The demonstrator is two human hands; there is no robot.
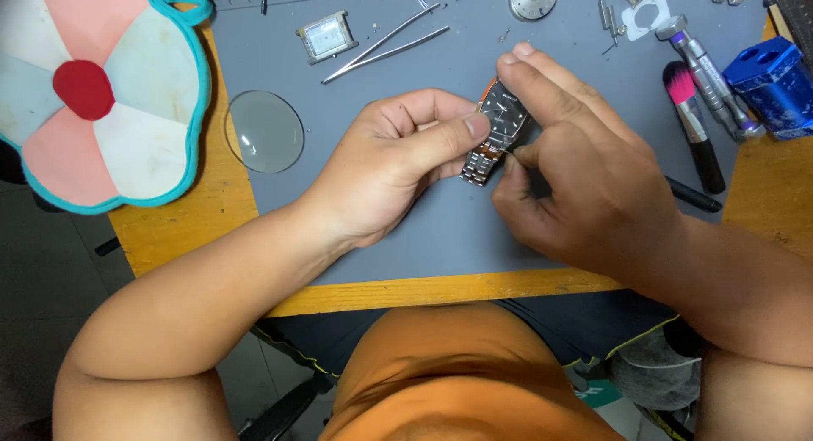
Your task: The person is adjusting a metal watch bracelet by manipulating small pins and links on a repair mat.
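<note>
Both hands (491,166) pinch black-faced, steel-banded wristwatch (498,128) upright.

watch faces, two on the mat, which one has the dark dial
The wristwatch held between the left hand and right hand; the loose square watch case near the tweezers has a pale dial.

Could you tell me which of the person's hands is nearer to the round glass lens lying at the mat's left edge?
The left. The left hand holds the wristwatch just right of the glass lens; the right hand is farther right, beyond the watch.
</note>
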